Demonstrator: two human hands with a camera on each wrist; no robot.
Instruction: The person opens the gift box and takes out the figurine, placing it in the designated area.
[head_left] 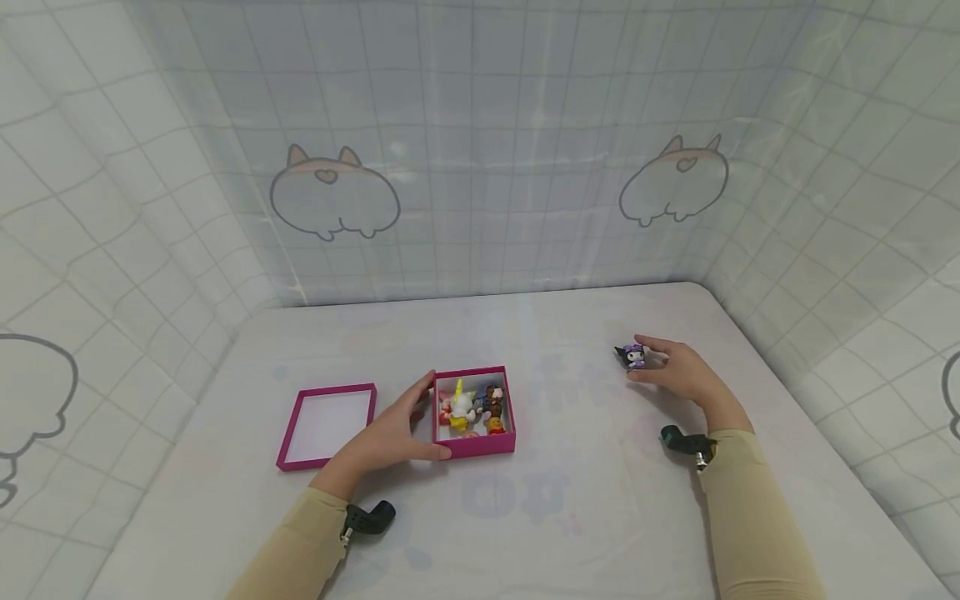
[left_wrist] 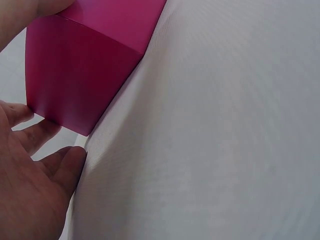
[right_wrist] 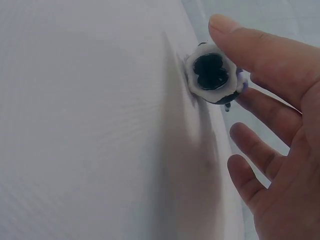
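Note:
On the left, my left hand [head_left: 393, 429] grips a small magenta box [head_left: 480, 444], thumb at its front corner and fingers along its left side. Several small toy figurines [head_left: 461, 408] fill the box's white interior, one of them with a yellow horn. Over at the right, my right hand [head_left: 678, 371] has thumb and index finger around a small black, white and purple figurine [head_left: 635, 357] at the tabletop. In the right wrist view, a white end with a dark patch shows on that figurine [right_wrist: 211, 72], while the other fingers stay spread apart from it.
A magenta-rimmed box lid [head_left: 288, 433] lies inside up, left of the box and close to my left forearm. Both stand on a white cloth-covered table [head_left: 555, 533]. Light grid-patterned curtains [head_left: 510, 167] hang behind and on both sides.

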